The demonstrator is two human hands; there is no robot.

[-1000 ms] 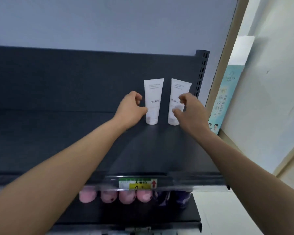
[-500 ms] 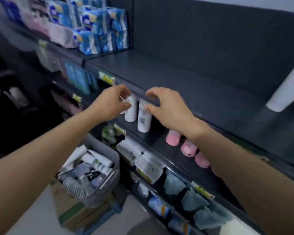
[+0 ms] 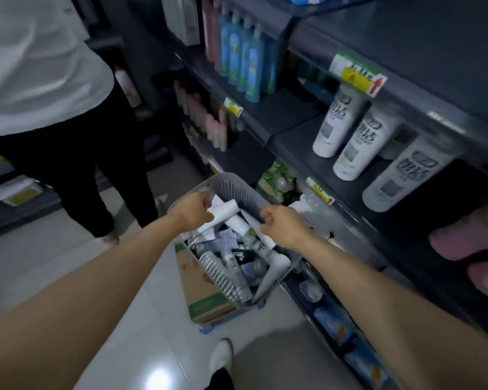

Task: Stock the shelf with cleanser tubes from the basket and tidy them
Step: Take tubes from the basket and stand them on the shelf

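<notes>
Dark metal shop shelving [image 3: 293, 116] runs beyond my right arm, with pale tiled floor [image 3: 124, 319] under both. A second ago the hands were up on the top shelf straightening two standing white tubes; now they are down in the grey perforated plastic basket [image 3: 231, 182]. The left hand [image 3: 192, 211] curls round the end of a white cleanser tube [image 3: 227, 209], and the right hand [image 3: 282, 228] pinches a second white tube [image 3: 251, 220] at its fingertips. I judge that pair is shelved and the next two are coming up
</notes>
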